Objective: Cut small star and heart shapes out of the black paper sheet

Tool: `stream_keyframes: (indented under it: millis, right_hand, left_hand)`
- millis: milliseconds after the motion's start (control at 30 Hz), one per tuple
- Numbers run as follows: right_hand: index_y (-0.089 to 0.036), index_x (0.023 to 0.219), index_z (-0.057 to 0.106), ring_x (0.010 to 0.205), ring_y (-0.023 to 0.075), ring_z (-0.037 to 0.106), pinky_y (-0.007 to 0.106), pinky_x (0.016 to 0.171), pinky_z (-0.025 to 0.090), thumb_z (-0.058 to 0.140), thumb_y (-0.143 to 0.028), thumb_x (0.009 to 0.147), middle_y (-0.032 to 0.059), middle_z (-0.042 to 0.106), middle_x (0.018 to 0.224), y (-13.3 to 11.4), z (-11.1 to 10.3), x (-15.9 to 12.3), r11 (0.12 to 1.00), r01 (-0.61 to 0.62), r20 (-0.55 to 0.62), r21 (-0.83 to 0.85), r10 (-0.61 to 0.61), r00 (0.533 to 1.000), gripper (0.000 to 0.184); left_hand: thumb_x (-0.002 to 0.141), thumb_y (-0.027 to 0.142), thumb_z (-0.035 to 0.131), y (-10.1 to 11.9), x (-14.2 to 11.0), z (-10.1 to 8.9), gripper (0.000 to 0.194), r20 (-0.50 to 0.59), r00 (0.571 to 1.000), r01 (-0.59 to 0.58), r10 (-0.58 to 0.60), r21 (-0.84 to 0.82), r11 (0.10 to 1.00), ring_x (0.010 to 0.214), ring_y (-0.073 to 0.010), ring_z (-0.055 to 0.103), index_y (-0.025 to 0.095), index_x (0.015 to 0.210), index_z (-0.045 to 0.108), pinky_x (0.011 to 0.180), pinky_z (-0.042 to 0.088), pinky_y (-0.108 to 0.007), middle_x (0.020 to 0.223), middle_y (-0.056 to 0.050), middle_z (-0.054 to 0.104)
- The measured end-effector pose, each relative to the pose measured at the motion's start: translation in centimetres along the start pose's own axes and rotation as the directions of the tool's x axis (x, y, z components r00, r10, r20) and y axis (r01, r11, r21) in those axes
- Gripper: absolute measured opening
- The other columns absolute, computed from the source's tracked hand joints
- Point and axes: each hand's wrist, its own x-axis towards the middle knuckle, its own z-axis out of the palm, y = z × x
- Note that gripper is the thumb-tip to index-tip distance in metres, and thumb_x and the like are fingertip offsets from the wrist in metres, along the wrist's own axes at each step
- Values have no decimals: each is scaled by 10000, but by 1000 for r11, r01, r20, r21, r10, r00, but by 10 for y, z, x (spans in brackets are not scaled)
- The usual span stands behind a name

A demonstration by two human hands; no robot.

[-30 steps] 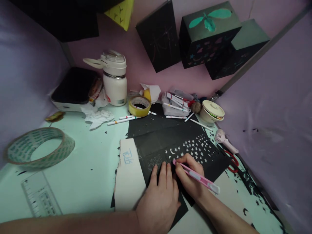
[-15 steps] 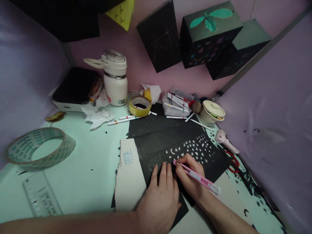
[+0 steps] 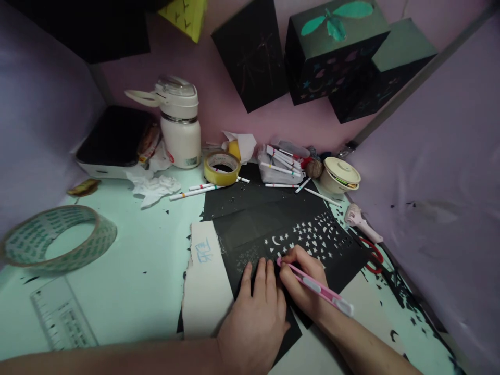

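My left hand (image 3: 255,310) lies flat on a sheet of black paper (image 3: 250,224), its fingers stretched toward faint pale outlines drawn there. Close beside it, my right hand (image 3: 304,278) is closed around a pink utility knife (image 3: 318,286), held like a pen with its tip down at the paper. The blade itself is too small to make out. Cut-out stars, moons and hearts (image 3: 312,234) fill the paper's right part, showing white through it. Under the paper's left side sits a white board (image 3: 203,297) with a torn edge and blue writing.
A big tape roll (image 3: 105,239) and a clear ruler (image 3: 62,315) lie left. Behind stand a white bottle (image 3: 182,135), yellow tape (image 3: 222,177), several white markers (image 3: 281,165) and a lidded bowl (image 3: 339,182). Right are a glue gun (image 3: 363,224), red-handled scissors (image 3: 375,255) and black scraps.
The view has shifted slightly, so the background sits a little higher and further left. My left hand stays in place; the knife's rear end has dipped slightly in my right hand.
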Motion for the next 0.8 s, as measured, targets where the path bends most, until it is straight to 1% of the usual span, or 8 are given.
stream_keyframes:
  millis: [167, 300, 467, 800]
  right_hand:
    - [-210, 686, 462, 503, 95, 441, 218, 504, 372, 522, -148, 788, -50, 501, 609, -3, -2, -1, 1000, 12, 25, -5, -12, 1000, 134]
    - [-208, 708, 495, 523, 101, 470, 218, 515, 383, 521, -139, 788, -42, 529, 626, -2, -1, -1, 1000, -3, 5, -9, 3, 1000, 108]
    - [-207, 735, 522, 519, 101, 488, 214, 516, 395, 532, -160, 809, -41, 549, 638, 0, 1, -2, 1000, -3, -33, -20, 2, 999, 88]
    - [-206, 759, 517, 558, 98, 505, 209, 548, 408, 539, -154, 834, -37, 566, 679, 0, 2, -1, 1000, 4, -26, -10, -4, 1000, 94]
  left_hand:
    - [798, 509, 620, 0, 0, -1, 566, -7, 1000, 0, 0, -9, 1000, 1174, -356, 558, 63, 1144, 658, 977, 423, -506, 1259, -225, 591]
    - [799, 515, 617, -1, 0, -2, 552, -16, 1000, -3, 3, -5, 1000, 1169, -353, 562, 68, 1119, 670, 975, 423, -499, 1256, -223, 595]
    - [809, 518, 600, -1, -1, -3, 568, -4, 1000, -12, 12, 7, 1000, 1181, -355, 552, 63, 1146, 653, 984, 413, -504, 1269, -226, 585]
    - [798, 518, 611, -2, 1, -3, 552, -11, 1000, -14, 14, 9, 1000, 1169, -348, 567, 74, 1121, 666, 972, 435, -494, 1267, -217, 588]
